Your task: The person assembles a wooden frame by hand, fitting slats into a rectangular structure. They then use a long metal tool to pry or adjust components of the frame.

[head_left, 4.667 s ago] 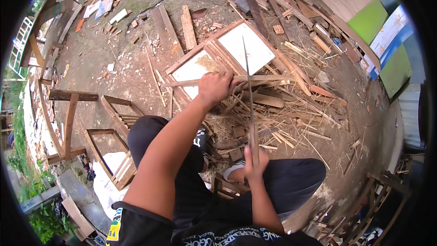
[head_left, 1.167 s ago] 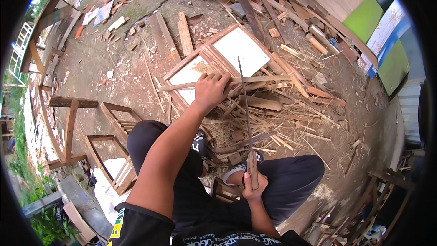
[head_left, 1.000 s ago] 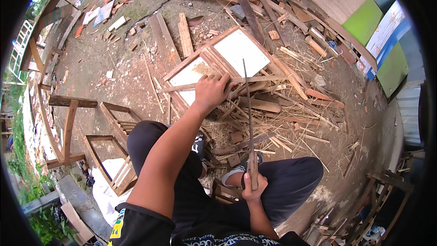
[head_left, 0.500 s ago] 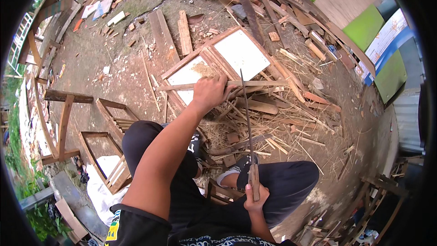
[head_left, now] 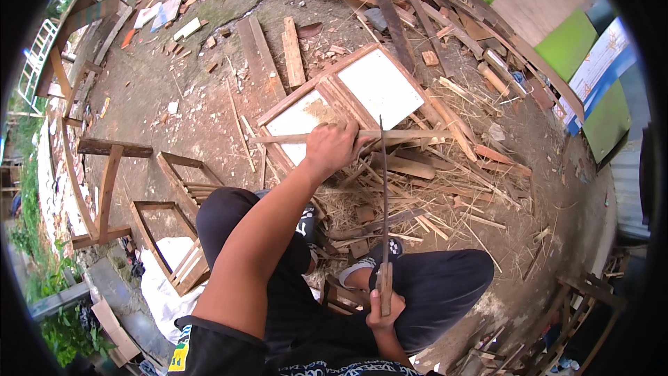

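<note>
My left hand (head_left: 334, 146) is closed over a thin wooden strip (head_left: 417, 135), which lies crosswise over a wood-framed panel with two white fields (head_left: 379, 87). In my closed right hand (head_left: 386, 308) is the wooden handle (head_left: 385, 282) of a long-bladed tool, low by my right knee. Its narrow dark blade (head_left: 385, 198) points away from me and crosses the strip just right of my left hand. The blade shows edge-on, so I cannot tell whether it is a saw or a machete. Pale dust (head_left: 316, 113) lies on the panel's left field.
Wood scraps and splinters (head_left: 438, 202) cover the ground under and beyond the strip. Small wooden frames (head_left: 163, 237) lie beside my left knee. Long boards (head_left: 390, 7) are piled at the far right, with green panels (head_left: 567, 45) beyond. A wooden stand (head_left: 104, 181) is at the left.
The view has shifted slightly, moving the scene right and down. My right hand has moved a little left and toward me, and the blade lies straighter. My left hand keeps its hold.
</note>
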`<act>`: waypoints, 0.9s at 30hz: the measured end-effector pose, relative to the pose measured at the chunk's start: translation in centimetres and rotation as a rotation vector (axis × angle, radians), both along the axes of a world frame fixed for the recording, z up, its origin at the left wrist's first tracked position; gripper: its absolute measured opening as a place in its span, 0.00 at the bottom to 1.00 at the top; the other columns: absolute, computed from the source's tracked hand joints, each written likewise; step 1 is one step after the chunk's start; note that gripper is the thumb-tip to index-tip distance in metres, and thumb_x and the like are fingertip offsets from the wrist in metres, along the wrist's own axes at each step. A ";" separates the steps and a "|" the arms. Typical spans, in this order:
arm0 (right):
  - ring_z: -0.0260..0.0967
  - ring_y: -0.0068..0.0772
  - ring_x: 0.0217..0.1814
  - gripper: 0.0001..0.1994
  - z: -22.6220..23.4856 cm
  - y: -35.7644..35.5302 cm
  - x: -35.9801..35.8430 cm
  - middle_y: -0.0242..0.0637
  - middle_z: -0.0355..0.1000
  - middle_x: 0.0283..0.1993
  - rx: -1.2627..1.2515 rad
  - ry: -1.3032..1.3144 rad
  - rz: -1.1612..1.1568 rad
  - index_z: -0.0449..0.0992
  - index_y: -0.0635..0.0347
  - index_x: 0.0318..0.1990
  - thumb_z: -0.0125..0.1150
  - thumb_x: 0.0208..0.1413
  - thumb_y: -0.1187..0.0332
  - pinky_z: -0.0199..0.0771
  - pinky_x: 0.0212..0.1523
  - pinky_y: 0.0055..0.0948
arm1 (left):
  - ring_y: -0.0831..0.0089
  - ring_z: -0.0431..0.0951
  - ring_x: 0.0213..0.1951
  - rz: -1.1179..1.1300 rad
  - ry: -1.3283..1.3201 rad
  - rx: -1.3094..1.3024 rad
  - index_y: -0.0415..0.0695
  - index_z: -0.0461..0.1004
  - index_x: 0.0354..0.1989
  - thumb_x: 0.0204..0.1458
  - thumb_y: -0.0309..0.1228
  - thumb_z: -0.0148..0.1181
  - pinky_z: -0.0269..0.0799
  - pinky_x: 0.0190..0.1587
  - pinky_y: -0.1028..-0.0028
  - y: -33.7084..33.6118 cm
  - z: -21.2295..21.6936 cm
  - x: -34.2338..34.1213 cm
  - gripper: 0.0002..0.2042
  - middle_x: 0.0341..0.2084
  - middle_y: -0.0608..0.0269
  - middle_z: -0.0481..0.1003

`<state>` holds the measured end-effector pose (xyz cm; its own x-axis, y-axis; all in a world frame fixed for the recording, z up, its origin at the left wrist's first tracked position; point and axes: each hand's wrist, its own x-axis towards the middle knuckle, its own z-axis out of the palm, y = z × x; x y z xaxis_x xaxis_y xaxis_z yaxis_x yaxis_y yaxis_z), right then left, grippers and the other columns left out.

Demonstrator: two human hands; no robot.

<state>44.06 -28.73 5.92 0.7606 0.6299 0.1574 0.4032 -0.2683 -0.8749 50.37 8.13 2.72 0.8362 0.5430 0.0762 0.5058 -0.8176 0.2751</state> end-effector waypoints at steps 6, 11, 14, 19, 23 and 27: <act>0.60 0.37 0.17 0.14 -0.5 9.1 6.3 0.41 0.62 0.19 -0.031 0.096 -0.023 0.72 0.63 0.25 0.62 0.63 0.67 0.57 0.22 0.38 | 0.53 0.83 0.24 -0.044 0.050 -0.025 0.46 0.72 0.36 0.68 0.56 0.50 0.78 0.31 0.58 0.0 0.3 0.6 0.23 0.21 0.51 0.80; 0.66 0.43 0.17 0.10 -0.2 0.4 0.7 0.42 0.66 0.18 -0.021 -0.039 0.024 0.75 0.62 0.26 0.62 0.61 0.72 0.62 0.21 0.39 | 0.52 0.83 0.24 -0.010 -0.021 0.002 0.46 0.72 0.35 0.67 0.56 0.50 0.78 0.31 0.58 0.1 -0.2 -0.1 0.24 0.19 0.51 0.80; 0.66 0.42 0.17 0.13 0.0 0.1 0.6 0.43 0.67 0.18 -0.028 -0.004 0.010 0.75 0.62 0.24 0.60 0.63 0.71 0.62 0.21 0.38 | 0.52 0.83 0.24 -0.034 -0.057 -0.004 0.45 0.72 0.35 0.67 0.57 0.50 0.78 0.29 0.56 0.0 -0.2 0.0 0.24 0.18 0.50 0.79; 0.61 0.38 0.18 0.14 -1.1 9.1 6.9 0.40 0.66 0.19 -0.041 0.197 -0.035 0.73 0.65 0.27 0.62 0.64 0.66 0.58 0.22 0.38 | 0.51 0.84 0.24 -0.045 0.037 -0.027 0.46 0.73 0.35 0.68 0.57 0.48 0.79 0.29 0.56 -0.3 0.3 0.5 0.25 0.19 0.50 0.80; 0.68 0.37 0.19 0.12 -1.4 1.3 1.2 0.42 0.68 0.20 0.000 -0.029 0.037 0.77 0.66 0.29 0.60 0.62 0.67 0.61 0.22 0.34 | 0.50 0.84 0.24 -0.016 0.011 -0.013 0.46 0.74 0.36 0.68 0.58 0.47 0.80 0.31 0.56 0.0 0.3 0.1 0.26 0.19 0.50 0.80; 0.71 0.45 0.21 0.11 -0.1 2.5 1.4 0.46 0.71 0.22 0.082 0.086 -0.033 0.79 0.66 0.30 0.60 0.61 0.68 0.61 0.24 0.39 | 0.51 0.84 0.25 -0.022 0.030 -0.062 0.46 0.74 0.36 0.67 0.59 0.47 0.80 0.36 0.55 0.1 0.5 0.5 0.26 0.19 0.50 0.79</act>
<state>45.42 -26.25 5.82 0.7935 0.5921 0.1403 0.3178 -0.2066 -0.9254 50.87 8.25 3.19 0.8497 0.5271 0.0172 0.4965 -0.8106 0.3106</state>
